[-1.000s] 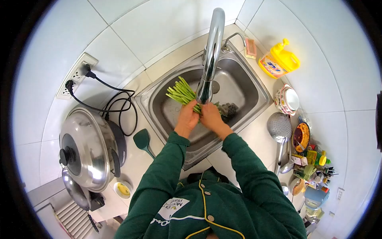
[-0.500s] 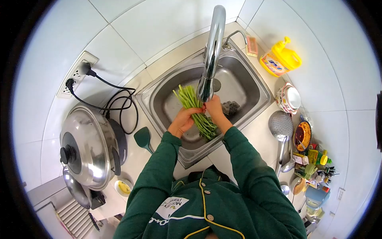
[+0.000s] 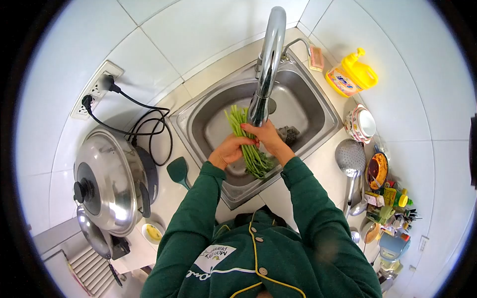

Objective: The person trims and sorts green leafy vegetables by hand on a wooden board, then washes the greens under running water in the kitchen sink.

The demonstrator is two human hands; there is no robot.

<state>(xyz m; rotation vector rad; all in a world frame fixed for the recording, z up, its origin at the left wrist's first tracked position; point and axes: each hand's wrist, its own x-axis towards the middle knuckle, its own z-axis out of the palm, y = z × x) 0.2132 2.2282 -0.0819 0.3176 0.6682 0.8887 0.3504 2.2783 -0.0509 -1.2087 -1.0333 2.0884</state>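
A bunch of long green vegetable stalks (image 3: 256, 161) with leafy ends slants over the sink (image 3: 298, 111), leaves toward my body. My left hand (image 3: 231, 150) is wrapped round its middle from the left. My right hand (image 3: 268, 135) closes on the same bunch from the right, fingers laid across the stalks just above the left hand. Directly above my right hand is the head of the chrome faucet (image 3: 261, 107), hiding part of the stalks. A dark grey textured clump (image 3: 288, 134) lies in the sink beside my right wrist. I see no running water.
At left stand a large lidded steel pot (image 3: 107, 181), black cords (image 3: 159, 119) and a green spatula (image 3: 178, 170). To the right are a yellow detergent jug (image 3: 352, 74), a pink sponge (image 3: 316, 58), stacked bowls (image 3: 361, 123), a perforated skimmer (image 3: 350, 156) and several condiment containers.
My right hand has shifted up and left, its fingers now spread across the stalks instead of bunched beside them. The bunch has moved slightly right and stands more upright.
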